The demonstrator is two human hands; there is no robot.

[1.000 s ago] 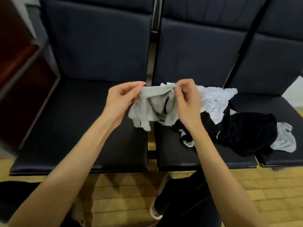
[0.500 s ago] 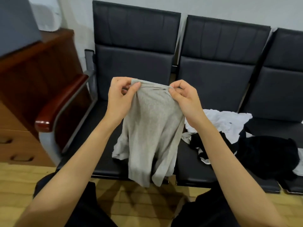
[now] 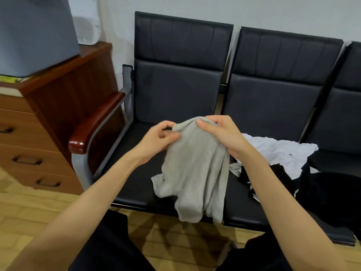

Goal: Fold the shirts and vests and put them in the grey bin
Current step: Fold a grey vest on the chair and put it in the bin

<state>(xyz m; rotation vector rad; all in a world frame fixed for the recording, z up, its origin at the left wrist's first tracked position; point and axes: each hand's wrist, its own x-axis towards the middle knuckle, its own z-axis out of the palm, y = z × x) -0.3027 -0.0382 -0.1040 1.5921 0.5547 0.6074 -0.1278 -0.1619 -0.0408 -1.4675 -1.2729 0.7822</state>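
Grey bin point(image 3: 37, 34) on wooden cabinet point(image 3: 64, 98), contents not visible. Both hands, left hand point(image 3: 156, 140) and right hand point(image 3: 224, 133), pinch grey shirt point(image 3: 195, 173) top edge, hanging over bench seat point(image 3: 136, 173).

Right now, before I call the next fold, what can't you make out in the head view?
- Grey bin: cut off by the top and left edges; its opening is out of view.
- Grey garment: bunched between left hand and right hand; shirt or vest unclear.
- Black clothes: dark, cut off at the right edge; count unclear.
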